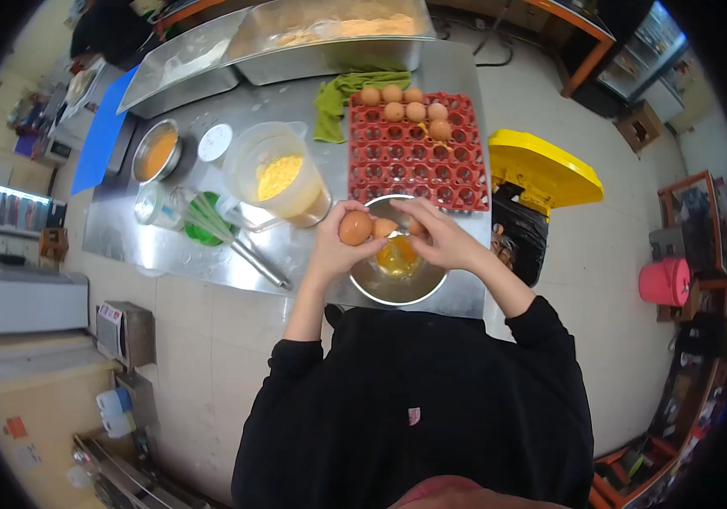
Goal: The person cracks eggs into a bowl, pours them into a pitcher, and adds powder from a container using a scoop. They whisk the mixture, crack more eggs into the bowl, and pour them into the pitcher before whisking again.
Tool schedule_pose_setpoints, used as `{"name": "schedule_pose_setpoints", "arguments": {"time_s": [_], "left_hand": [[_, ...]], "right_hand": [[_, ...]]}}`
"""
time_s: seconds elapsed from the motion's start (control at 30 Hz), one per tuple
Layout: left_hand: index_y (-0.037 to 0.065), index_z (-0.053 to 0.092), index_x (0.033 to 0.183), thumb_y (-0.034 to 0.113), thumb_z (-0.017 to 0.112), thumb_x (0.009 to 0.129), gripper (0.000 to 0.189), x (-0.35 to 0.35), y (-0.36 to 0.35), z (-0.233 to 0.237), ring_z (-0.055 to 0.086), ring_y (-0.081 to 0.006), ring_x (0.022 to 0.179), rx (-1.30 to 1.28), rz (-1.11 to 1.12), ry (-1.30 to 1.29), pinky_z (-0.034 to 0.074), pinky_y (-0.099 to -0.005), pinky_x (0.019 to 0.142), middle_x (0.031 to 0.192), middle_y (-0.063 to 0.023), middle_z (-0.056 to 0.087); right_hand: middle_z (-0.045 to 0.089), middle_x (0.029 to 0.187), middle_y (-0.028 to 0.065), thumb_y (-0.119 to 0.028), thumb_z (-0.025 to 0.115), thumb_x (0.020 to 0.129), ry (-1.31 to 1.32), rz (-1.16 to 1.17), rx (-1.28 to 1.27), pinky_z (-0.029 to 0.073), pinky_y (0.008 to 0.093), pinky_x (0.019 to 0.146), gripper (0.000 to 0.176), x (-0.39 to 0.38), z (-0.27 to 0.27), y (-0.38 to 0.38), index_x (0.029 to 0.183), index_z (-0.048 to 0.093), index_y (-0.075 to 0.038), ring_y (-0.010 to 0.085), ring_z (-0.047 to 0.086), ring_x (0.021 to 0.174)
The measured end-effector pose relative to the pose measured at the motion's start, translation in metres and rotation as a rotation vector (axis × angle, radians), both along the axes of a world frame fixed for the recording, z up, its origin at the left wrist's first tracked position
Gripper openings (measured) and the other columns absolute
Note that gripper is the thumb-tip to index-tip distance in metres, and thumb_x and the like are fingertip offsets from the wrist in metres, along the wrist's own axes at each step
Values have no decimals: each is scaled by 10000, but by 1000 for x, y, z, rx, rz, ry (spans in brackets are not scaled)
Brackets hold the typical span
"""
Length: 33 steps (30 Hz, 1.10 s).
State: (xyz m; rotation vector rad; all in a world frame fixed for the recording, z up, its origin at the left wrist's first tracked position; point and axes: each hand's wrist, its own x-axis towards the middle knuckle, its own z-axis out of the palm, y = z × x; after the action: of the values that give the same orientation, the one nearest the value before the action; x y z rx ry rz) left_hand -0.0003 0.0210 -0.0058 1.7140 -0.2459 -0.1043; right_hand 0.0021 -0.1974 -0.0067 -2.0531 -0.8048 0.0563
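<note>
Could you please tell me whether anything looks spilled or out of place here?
Yes: yellow smears, probably spilled egg, mark the red tray beside an egg. They look odd because egg contents belong in a bowl.

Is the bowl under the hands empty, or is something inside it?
Not empty: orange yolk shows inside the bowl.

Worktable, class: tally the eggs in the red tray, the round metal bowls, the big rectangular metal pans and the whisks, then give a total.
Eggs in the red tray: 7
Round metal bowls: 2
Rectangular metal pans: 2
Whisks: 1
Total: 12
</note>
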Motion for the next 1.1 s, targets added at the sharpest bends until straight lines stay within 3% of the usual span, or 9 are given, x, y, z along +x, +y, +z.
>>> {"name": "schedule_pose_setpoints", "arguments": {"time_s": [0.1, 0.23, 0.3, 0.4, 0.43, 0.57, 0.87, 0.93, 1.1], "left_hand": [[52, 518, 1015, 98, 821, 638, 486, 5, -26, 12, 588, -137, 886, 150, 2, -83, 481, -287, 807, 944, -64, 608], [49, 514, 1016, 92, 819, 645, 483, 4, -63, 23, 589, -144, 888, 258, -24, -205, 480, -288, 804, 956, -71, 611], [50, 506, 1022, 79, 809, 655, 477, 4, -68, 24, 587, -144, 899, 220, -33, -192, 478, -284, 805, 961, -74, 612], [52, 485, 1043, 50, 771, 695, 451, 5, -60, 15, 579, -141, 927, 98, -51, -31, 470, -274, 819, 968, -81, 610], [53, 484, 1043, 48, 762, 707, 436, 5, -55, 10, 580, -141, 926, 72, -32, 1, 469, -274, 820, 965, -81, 611], [50, 486, 1033, 49, 727, 750, 371, -4, -38, -13, 588, -140, 903, 6, 62, 82, 474, -270, 806, 942, -79, 618], [40, 484, 1057, 70, 704, 788, 349, -15, -29, -27, 597, -135, 862, -141, 272, 80, 481, -264, 788, 931, -89, 632], [39, 484, 1060, 63, 695, 796, 339, -15, -30, -14, 600, -135, 864, -202, 329, 135, 479, -265, 795, 929, -88, 634], [41, 508, 1039, 149, 638, 851, 253, -9, -21, -27, 565, -114, 858, -391, 378, 256, 459, -252, 761, 945, -61, 607]], "right_hand": [[453, 1267, 68, -153, 560, 908, 307, -2, 461, 396, 302, 969, 462, 2, -36, 5, 1333, 403, -64, 154, 465, 1138], [508, 1186, 61, -169, 545, 911, 833, -182, 966, 514, 264, 734, 421, -16, -26, -6, 1305, 426, -80, 128, 558, 965], [535, 1110, 79, -150, 532, 907, 591, -427, 993, 523, 273, 689, 375, -27, -19, -35, 1257, 420, -73, 142, 586, 867], [553, 959, 81, -113, 556, 890, 116, -1037, 806, 500, 238, 602, 281, -40, -44, -99, 1130, 421, -58, 116, 581, 742], [552, 1061, 139, -162, 582, 880, 105, -1186, 802, 517, 296, 650, 368, -43, -60, -117, 1187, 402, -68, 211, 612, 753], [381, 1331, 284, -533, 543, 835, 344, -1280, -481, 481, 476, 817, 763, -57, -127, -177, 1408, 232, -138, 500, 565, 946], [508, 1100, 198, -297, 590, 836, -327, -849, -184, 472, 439, 770, 480, 149, -32, -74, 1243, 442, -90, 381, 552, 948], [555, 1112, 200, -294, 634, 768, -160, -908, -406, 452, 415, 861, 471, 199, -42, -61, 1172, 532, -73, 350, 520, 1076], [584, 1045, 243, -311, 637, 681, 268, -655, -619, 499, 387, 787, 407, 278, -62, -69, 982, 634, -37, 361, 592, 903]]}}
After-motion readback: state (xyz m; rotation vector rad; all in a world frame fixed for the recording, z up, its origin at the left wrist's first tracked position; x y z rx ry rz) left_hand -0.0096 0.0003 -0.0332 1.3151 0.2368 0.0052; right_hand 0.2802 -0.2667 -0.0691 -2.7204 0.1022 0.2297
